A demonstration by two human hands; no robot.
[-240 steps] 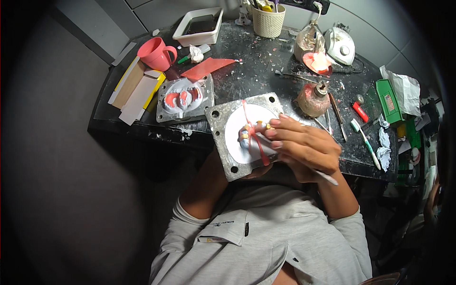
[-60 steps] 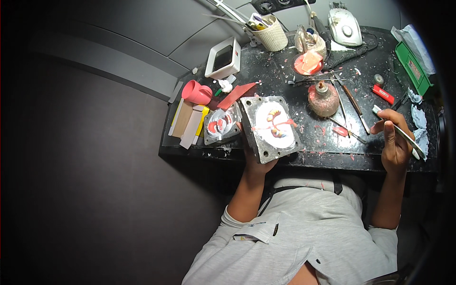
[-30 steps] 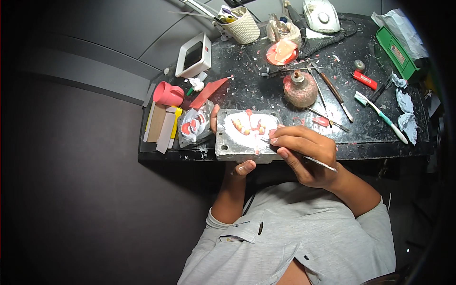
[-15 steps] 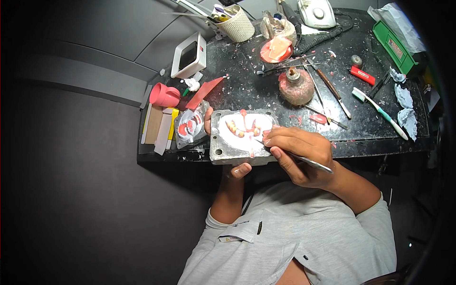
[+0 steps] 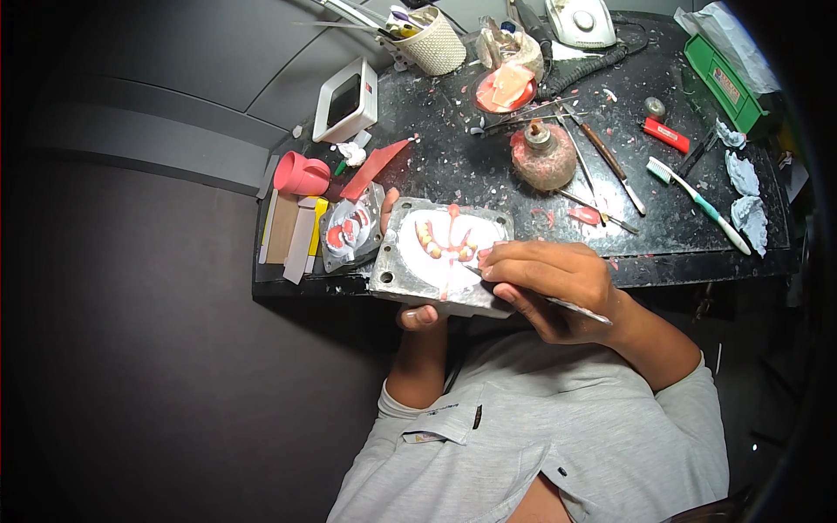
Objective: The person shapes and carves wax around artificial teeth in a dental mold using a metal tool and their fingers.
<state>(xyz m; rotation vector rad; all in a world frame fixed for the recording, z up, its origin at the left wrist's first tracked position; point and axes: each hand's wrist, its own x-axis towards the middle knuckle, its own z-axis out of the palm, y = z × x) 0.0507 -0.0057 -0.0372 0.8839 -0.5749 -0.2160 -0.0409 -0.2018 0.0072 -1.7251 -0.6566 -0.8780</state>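
My left hand (image 5: 419,317) is closed round the left side of a grey metal dental flask half (image 5: 384,259), thumb at the near edge and fingertips behind it. White plaster (image 5: 408,261) fills the flask, with two curved rows of yellowish denture teeth (image 5: 427,237) and pink strips set in it. Over the flask's right side, my right hand (image 5: 558,277) pinches a slim metal carving tool (image 5: 579,309). The tool's working end lies on or just over the plaster near the right row of teeth; contact is hard to make out.
On the black bench (image 5: 453,157), a second flask half (image 5: 350,228) lies left, by a pink cup (image 5: 301,174) and pink wax sheet (image 5: 377,168). Beyond my right hand are a spirit lamp (image 5: 544,161), a brown-handled tool (image 5: 602,152), a toothbrush (image 5: 702,209) and a red lighter (image 5: 665,135).
The flask has turned and tilted in my left hand, its near left corner shifting left and toward me. My right hand keeps its grip on the tool and has barely moved.
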